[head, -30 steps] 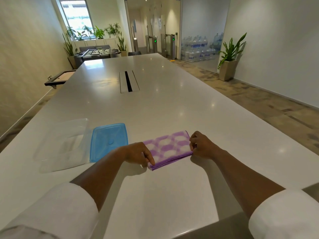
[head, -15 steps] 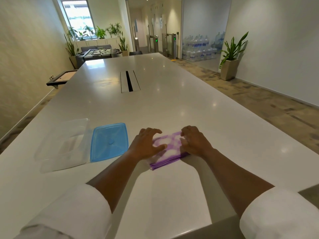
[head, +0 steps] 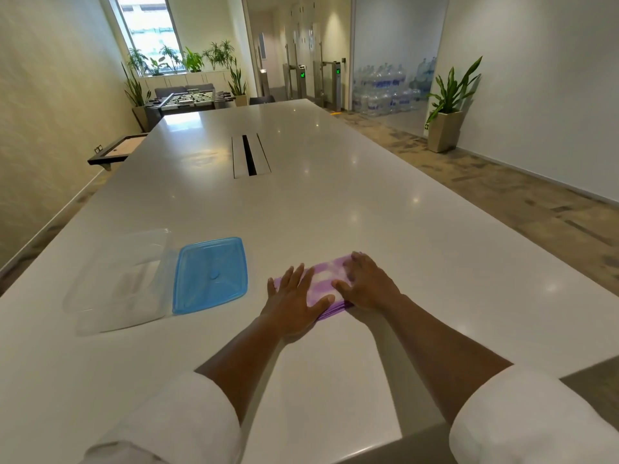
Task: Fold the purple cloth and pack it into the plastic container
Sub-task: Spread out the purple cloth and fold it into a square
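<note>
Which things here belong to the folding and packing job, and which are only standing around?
Part of the job:
- purple cloth, folded, flat under both hands
- left hand and right hand, pressing it
- clear plastic container, open
- blue lid, beside the container

Not part of it:
- potted plant
- water bottles
- foosball table

left hand (head: 294, 298) now flat with fingers spread, right hand (head: 366, 286) flattened too, both pressing the folded purple checked cloth (head: 323, 283), no longer pinching its ends
</note>
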